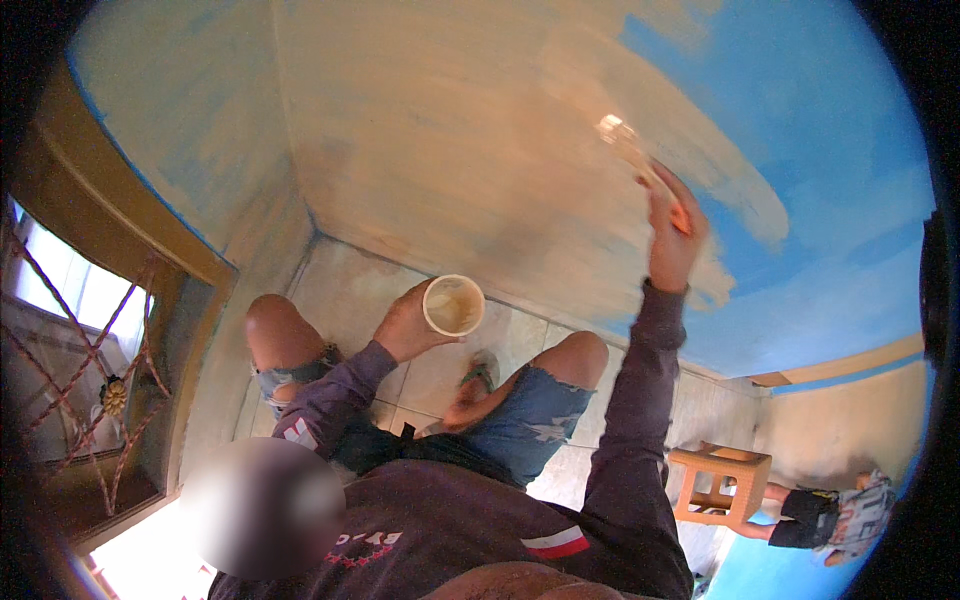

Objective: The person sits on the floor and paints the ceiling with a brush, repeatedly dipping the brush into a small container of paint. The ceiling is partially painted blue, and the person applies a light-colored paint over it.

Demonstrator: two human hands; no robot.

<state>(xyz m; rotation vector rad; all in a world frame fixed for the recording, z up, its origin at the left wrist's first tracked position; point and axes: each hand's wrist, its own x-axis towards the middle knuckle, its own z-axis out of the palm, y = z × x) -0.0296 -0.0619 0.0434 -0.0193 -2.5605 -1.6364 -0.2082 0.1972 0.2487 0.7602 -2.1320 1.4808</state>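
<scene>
Painting a blue wall [830, 180] beige.
Right hand [672, 240] raised, fingers closed round a brush [630, 150], blurred, seemingly touching the wall; left hand [405, 328] wrapped round a cup [453, 305] of pale paint, held above the knees.

Dark purplish-grey long-sleeved sweatshirt [450, 520]; red-and-white stripe patch on right sleeve, white marking on left sleeve, reddish print across chest. Frayed, ripped blue denim shorts [530, 415]. Green-strapped sandal [481, 374] on one foot. Hands bare, no gloves.
</scene>
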